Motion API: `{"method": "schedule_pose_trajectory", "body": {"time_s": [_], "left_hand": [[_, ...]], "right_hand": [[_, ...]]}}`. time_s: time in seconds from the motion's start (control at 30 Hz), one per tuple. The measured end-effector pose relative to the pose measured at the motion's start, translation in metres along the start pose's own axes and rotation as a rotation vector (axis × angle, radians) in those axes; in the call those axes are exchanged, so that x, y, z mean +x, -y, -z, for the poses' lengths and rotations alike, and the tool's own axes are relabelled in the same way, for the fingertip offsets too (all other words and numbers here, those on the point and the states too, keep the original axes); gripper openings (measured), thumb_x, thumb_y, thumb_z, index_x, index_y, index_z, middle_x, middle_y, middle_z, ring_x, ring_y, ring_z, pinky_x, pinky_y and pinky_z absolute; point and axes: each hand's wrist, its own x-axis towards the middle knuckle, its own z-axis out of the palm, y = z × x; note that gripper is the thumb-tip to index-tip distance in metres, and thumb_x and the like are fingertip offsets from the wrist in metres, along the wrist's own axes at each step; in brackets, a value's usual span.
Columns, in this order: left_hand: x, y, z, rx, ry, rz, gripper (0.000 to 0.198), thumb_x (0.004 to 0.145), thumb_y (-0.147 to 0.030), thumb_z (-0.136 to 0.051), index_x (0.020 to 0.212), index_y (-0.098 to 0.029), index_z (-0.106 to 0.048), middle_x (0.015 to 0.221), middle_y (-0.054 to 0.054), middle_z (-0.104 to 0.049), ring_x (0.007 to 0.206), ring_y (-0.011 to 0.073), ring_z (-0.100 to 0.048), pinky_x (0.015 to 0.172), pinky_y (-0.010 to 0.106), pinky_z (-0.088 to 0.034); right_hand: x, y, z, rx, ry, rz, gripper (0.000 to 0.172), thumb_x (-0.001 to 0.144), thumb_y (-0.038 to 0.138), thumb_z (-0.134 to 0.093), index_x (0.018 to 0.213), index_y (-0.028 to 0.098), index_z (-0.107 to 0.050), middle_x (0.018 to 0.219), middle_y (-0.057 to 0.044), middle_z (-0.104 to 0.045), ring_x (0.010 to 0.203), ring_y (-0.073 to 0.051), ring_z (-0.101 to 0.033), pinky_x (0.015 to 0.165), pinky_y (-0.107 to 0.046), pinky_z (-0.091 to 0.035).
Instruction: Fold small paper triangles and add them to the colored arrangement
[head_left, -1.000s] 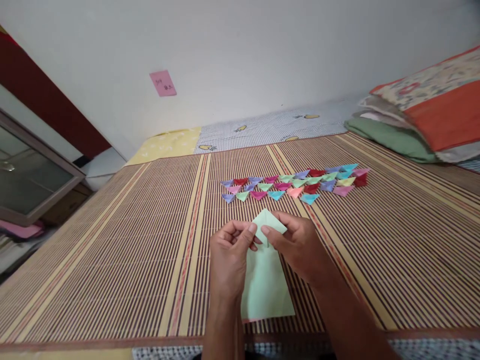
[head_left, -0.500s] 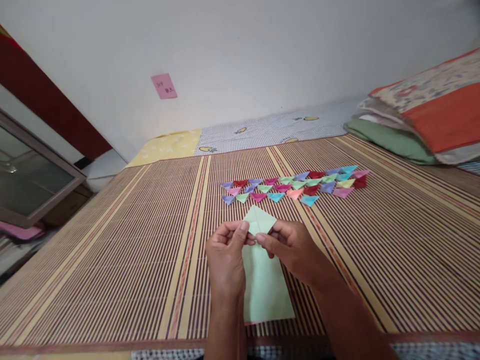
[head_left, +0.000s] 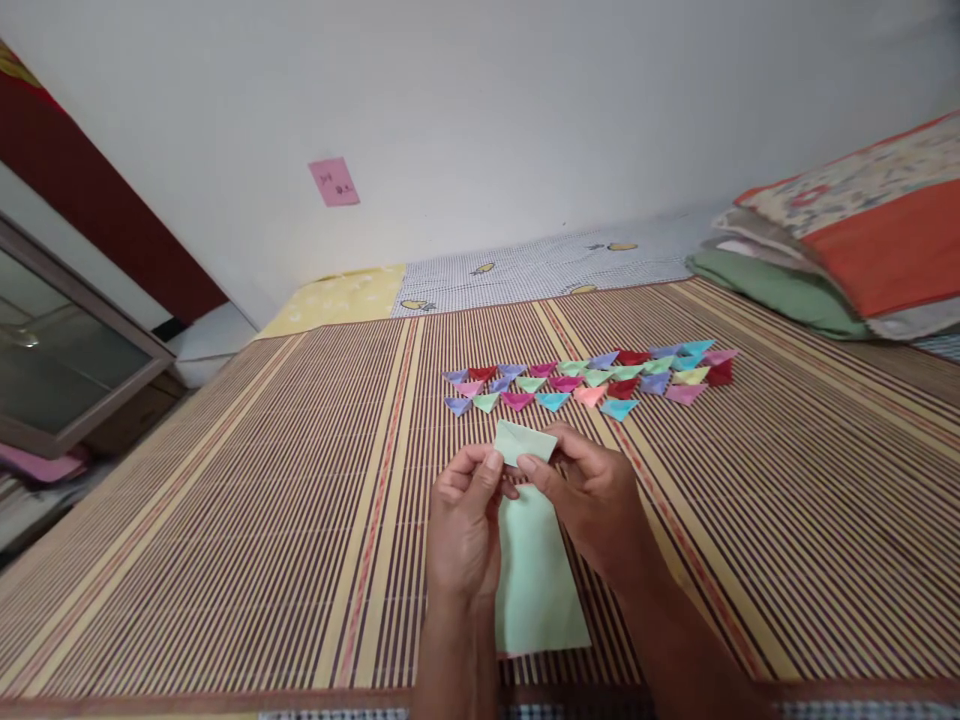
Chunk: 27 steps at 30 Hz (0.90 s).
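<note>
My left hand (head_left: 465, 520) and my right hand (head_left: 589, 495) meet above a striped bamboo mat (head_left: 300, 500). Both pinch a small folded piece of pale green paper (head_left: 525, 442) between thumbs and fingertips. Under my hands a stack of pale green paper sheets (head_left: 536, 590) lies flat on the mat. Beyond my hands, several small folded paper triangles (head_left: 592, 375) in purple, red, pink, green and blue lie in rows on the mat.
A pile of folded bedding and pillows (head_left: 840, 250) sits at the far right. A checked sheet (head_left: 540, 270) runs along the white wall, where a pink note (head_left: 334, 182) is stuck. A glass-fronted cabinet (head_left: 52, 350) stands at the left.
The green piece was a pointed shape with open flaps; it now shows as a smaller flat folded shape. Both hands have shifted slightly to the right, still pinching it.
</note>
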Motion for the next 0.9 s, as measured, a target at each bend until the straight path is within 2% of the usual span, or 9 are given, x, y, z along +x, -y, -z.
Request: {"method": "schedule_pose_trajectory", "body": {"time_s": [0.17, 0.3, 0.37, 0.47, 0.57, 0.67, 0.77, 0.9], "left_hand": [[0.002, 0.002, -0.001, -0.038, 0.007, 0.058, 0.029, 0.062, -0.028, -0.092, 0.079, -0.013, -0.073, 0.069, 0.001, -0.070, 0.057, 0.0082, -0.059, 0.057, 0.019, -0.048], [0.001, -0.001, -0.002, -0.056, -0.052, 0.100, 0.034, 0.060, -0.030, -0.093, 0.081, -0.012, -0.072, 0.064, 0.000, -0.068, 0.057, 0.0105, -0.061, 0.057, 0.022, -0.051], [-0.001, -0.006, -0.002, -0.049, -0.082, 0.119, 0.034, 0.064, -0.035, -0.090, 0.080, -0.010, -0.073, 0.066, 0.003, -0.070, 0.059, 0.0129, -0.065, 0.058, 0.023, -0.053], [-0.003, -0.012, 0.000, -0.032, -0.081, 0.145, 0.039, 0.069, -0.043, -0.086, 0.084, -0.009, -0.076, 0.076, 0.009, -0.075, 0.067, 0.0158, -0.068, 0.061, 0.025, -0.054], [-0.001, -0.013, 0.005, -0.006, -0.064, 0.126, 0.037, 0.063, -0.037, -0.091, 0.082, -0.009, -0.076, 0.072, 0.006, -0.074, 0.061, 0.0116, -0.064, 0.056, 0.020, -0.050], [0.003, -0.008, 0.010, 0.021, -0.110, 0.058, 0.035, 0.060, -0.034, -0.093, 0.079, -0.010, -0.076, 0.063, 0.002, -0.070, 0.054, 0.0087, -0.058, 0.051, 0.017, -0.044], [0.004, -0.004, 0.014, 0.094, -0.144, -0.048, 0.031, 0.068, -0.037, -0.088, 0.082, -0.012, -0.075, 0.064, 0.002, -0.070, 0.055, 0.0105, -0.060, 0.054, 0.019, -0.046], [0.000, 0.000, 0.014, 0.239, -0.102, -0.131, 0.024, 0.081, -0.038, -0.077, 0.083, -0.014, -0.072, 0.067, 0.001, -0.069, 0.058, 0.0112, -0.059, 0.057, 0.021, -0.047]], "right_hand": [[-0.002, 0.007, -0.004, -0.274, -0.085, 0.296, 0.016, 0.096, 0.017, -0.056, 0.092, 0.022, -0.070, 0.091, -0.005, -0.067, 0.090, -0.021, -0.064, 0.079, -0.035, -0.049], [-0.001, -0.001, -0.004, -0.623, -0.167, 0.560, 0.023, 0.095, 0.010, -0.050, 0.101, 0.023, -0.069, 0.093, -0.007, -0.067, 0.089, -0.023, -0.063, 0.080, -0.040, -0.045], [0.000, -0.007, -0.003, -0.722, -0.202, 0.640, 0.023, 0.096, 0.009, -0.051, 0.104, 0.023, -0.067, 0.094, -0.007, -0.068, 0.089, -0.023, -0.063, 0.080, -0.040, -0.044], [0.000, -0.013, -0.004, -0.740, -0.190, 0.699, 0.022, 0.096, 0.007, -0.054, 0.105, 0.023, -0.066, 0.097, -0.008, -0.068, 0.091, -0.024, -0.062, 0.079, -0.040, -0.044], [-0.001, -0.015, -0.007, -0.655, -0.105, 0.700, 0.024, 0.095, 0.005, -0.055, 0.105, 0.022, -0.068, 0.103, -0.010, -0.067, 0.094, -0.025, -0.060, 0.081, -0.041, -0.047], [-0.001, -0.012, -0.009, -0.493, -0.041, 0.613, 0.027, 0.094, 0.002, -0.053, 0.107, 0.020, -0.069, 0.108, -0.011, -0.064, 0.101, -0.024, -0.061, 0.086, -0.039, -0.051], [0.000, -0.007, -0.007, -0.312, -0.009, 0.471, 0.029, 0.094, 0.003, -0.049, 0.106, 0.020, -0.069, 0.109, -0.009, -0.065, 0.105, -0.021, -0.064, 0.087, -0.036, -0.053], [0.001, -0.002, -0.003, -0.171, -0.008, 0.259, 0.021, 0.096, 0.014, -0.055, 0.108, 0.022, -0.070, 0.106, -0.005, -0.070, 0.098, -0.020, -0.067, 0.084, -0.034, -0.054]]}}
